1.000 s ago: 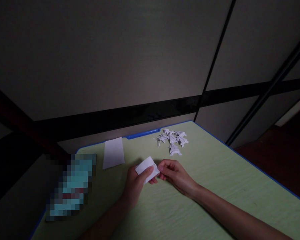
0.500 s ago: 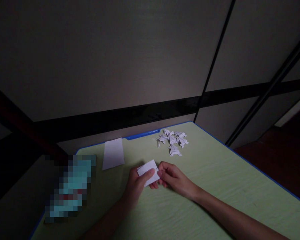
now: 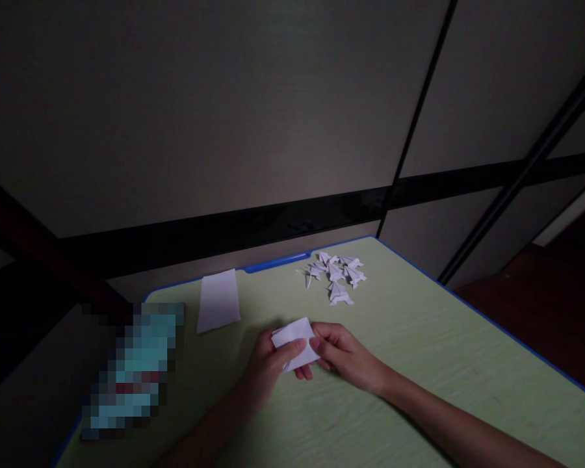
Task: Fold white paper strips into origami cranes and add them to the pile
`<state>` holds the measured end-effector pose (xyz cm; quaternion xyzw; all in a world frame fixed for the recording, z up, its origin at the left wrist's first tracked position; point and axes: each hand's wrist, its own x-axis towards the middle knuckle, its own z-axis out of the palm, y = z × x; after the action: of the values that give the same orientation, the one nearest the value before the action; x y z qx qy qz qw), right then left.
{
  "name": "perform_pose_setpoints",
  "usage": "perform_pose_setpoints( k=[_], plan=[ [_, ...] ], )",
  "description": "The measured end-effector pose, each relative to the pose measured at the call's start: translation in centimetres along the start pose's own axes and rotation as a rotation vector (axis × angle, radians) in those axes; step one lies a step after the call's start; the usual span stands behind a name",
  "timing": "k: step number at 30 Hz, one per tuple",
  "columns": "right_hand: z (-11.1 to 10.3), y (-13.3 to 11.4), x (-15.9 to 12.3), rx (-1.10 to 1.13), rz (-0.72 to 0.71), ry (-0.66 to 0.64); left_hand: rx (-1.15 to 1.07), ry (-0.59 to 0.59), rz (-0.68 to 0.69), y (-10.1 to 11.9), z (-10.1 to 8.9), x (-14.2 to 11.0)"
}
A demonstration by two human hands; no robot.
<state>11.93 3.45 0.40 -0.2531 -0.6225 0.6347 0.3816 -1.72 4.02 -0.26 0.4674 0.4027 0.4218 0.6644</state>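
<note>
A small folded piece of white paper (image 3: pixel 295 331) is held above the green table between both my hands. My left hand (image 3: pixel 273 356) grips its left side, the thumb lying across the top face and the fingers underneath. On the right edge, my right hand (image 3: pixel 338 348) pinches the paper between thumb and fingers. The layers at the left edge stand slightly apart. Beyond my hands lies a cluster of several folded white paper figures (image 3: pixel 340 292), frog-like in shape.
A flat sheet of white paper (image 3: pixel 219 302) lies at the back left of the green table (image 3: pixel 419 364). A blurred-out turquoise item (image 3: pixel 136 364) is at the left edge. A blue strip (image 3: pixel 277 262) lines the back edge, in front of cabinet panels (image 3: pixel 224 117).
Both hands and the folded paper have shifted slightly down and to the right. My right thumb now lies more over the paper's right edge. The table things stay put.
</note>
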Motion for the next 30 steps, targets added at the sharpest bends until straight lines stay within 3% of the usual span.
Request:
perform_pose_setpoints(
  k=[12,30],
  plan=[
    [-0.23,0.34,0.46,-0.029,0.05,-0.021,0.029,-0.037,0.019,-0.27,-0.28,0.11],
    [-0.06,0.27,0.27,-0.083,0.073,0.072,0.06,-0.088,0.054,-0.34,-0.3,0.23]
  ],
)
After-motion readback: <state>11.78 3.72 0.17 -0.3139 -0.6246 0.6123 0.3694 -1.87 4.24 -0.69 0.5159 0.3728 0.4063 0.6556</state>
